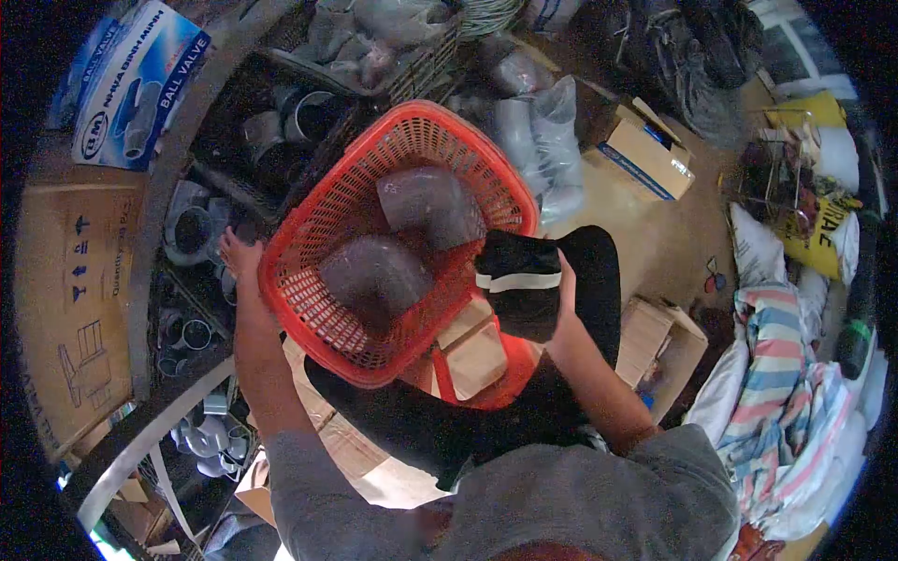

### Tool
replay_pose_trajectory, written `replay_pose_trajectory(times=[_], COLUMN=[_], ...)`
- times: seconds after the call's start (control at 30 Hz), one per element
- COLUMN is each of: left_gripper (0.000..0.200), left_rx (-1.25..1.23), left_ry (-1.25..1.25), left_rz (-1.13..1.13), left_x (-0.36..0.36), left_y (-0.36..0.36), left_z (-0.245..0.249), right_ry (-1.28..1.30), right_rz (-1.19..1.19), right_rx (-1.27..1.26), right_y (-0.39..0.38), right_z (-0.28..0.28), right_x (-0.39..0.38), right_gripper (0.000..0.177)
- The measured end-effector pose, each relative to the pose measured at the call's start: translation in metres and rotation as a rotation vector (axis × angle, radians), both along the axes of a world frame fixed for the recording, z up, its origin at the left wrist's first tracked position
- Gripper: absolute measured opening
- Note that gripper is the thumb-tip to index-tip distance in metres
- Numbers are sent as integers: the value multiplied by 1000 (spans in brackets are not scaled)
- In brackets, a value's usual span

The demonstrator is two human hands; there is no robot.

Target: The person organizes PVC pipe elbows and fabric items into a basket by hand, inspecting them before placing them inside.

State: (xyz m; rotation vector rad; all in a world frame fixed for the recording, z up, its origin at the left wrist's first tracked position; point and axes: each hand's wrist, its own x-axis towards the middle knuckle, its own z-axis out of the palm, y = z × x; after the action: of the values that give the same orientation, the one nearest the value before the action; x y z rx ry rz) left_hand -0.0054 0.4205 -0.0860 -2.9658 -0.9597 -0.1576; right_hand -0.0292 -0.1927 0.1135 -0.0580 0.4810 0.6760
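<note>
A red plastic basket (pixel 412 117) stands in front of me, holding two large grey pipe elbows (pixel 430 201). On the left, my left hand (pixel 243 257) reaches past the basket's side to grey pipe fittings (pixel 192 229) on a rack, its fingers apart by them. My right hand (pixel 565 301) grips the right side of a black object with a white band (pixel 519 280), close to the basket's right rim; its exact kind is unclear. Below the basket are a cardboard piece (pixel 475 360) and a red surface (pixel 524 365).
Dark crates with more fittings (pixel 309 117) line the left and back. A ball valve box (pixel 140 89) sits on a large carton (pixel 79 299) at left. Clear-wrapped pipe parts (pixel 552 140) and an open carton (pixel 650 154) lie behind. Striped cloth (pixel 772 374) and sacks are heaped at right.
</note>
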Motion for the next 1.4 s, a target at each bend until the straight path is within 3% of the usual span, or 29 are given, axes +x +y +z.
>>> replay_pose_trajectory(times=[0.13, 0.2, 0.3, 0.37, 0.43, 0.6, 0.63, 0.67, 0.7, 0.73, 0.8, 0.83, 0.87, 0.93, 0.97, 1.0, 1.17, 1.2, 1.27, 1.3, 1.37, 1.4], left_gripper=[87, 73, 63, 63, 62, 61, 61, 61, 60, 60, 56, 56, 53, 51, 50, 48, 46, 45, 44, 42, 42, 42], left_rx=[-231, -94, -97, -99, -102, -109, -99, 47, 193, 205, 62, 78, 85, 95, 108, 120, 155, 127, 136, 146, 23, -101], left_ry=[-79, 300, 405, 373, 310, 132, 126, -48, -221, -224, -163, -177, -239, -309, -334, -361, -521, -518, -587, -643, -619, -579], left_rz=[22, 83, 4, 17, 41, 100, 102, 152, 199, 201, 95, 100, 47, -11, -42, -70, -300, -342, -390, -448, -445, -450], left_x=[7, 23, 34, 28, 20, 4, 6, 10, 10, 6, 5, 2, 0, -6, -10, -16, -36, -42, -57, -64, -81, -89], left_y=[24, 9, 30, 36, 38, 36, 36, 31, 21, 15, -22, -45, -71, -106, -118, -128, -182, -194, -215, -224, -239, -246], left_z=[-26, 4, 0, -6, -6, -3, 2, 9, 21, 38, 113, 145, 175, 215, 229, 240, 298, 310, 329, 336, 341, 344], right_ry=[63, -219, -252, -227, -287, -288, -241, -193, -435, -440, -445, -592, -610, -1243, -1536, -1550, -2204, -2221, -1521, -1535, -1246, -1262], right_rz=[-85, -124, -106, -104, -106, 46, 121, 195, 279, 278, 463, 480, 473, 548, 316, 310, 230, 218, 1130, 1121, 579, 568], right_rx=[-245, -102, 163, 275, 57, 95, -19, -133, -382, -370, -684, -918, -908, -1306, -1330, -1330, -2375, -2378, -1909, -1921, -1823, -1828], right_y=[6, -2, -9, -1, 23, 10, 2, -3, 2, -3, -13, -14, -16, -22, -25, -30, -51, -55, -64, -78, -108, -103], right_z=[-1, -27, -48, -33, 22, 32, 27, 25, 55, 44, 7, 16, 30, 56, 45, 55, 149, 173, 215, 197, 141, 157], right_x=[-18, -34, -34, -28, -15, -3, -7, -12, -18, -22, -20, -19, -15, -12, -11, -10, -4, 1, 13, 19, 34, 22], right_gripper=[70, 70, 73, 74, 87, 113, 108, 103, 77, 77, 55, 48, 48, 47, 49, 49, 47, 47, 54, 54, 56, 56])
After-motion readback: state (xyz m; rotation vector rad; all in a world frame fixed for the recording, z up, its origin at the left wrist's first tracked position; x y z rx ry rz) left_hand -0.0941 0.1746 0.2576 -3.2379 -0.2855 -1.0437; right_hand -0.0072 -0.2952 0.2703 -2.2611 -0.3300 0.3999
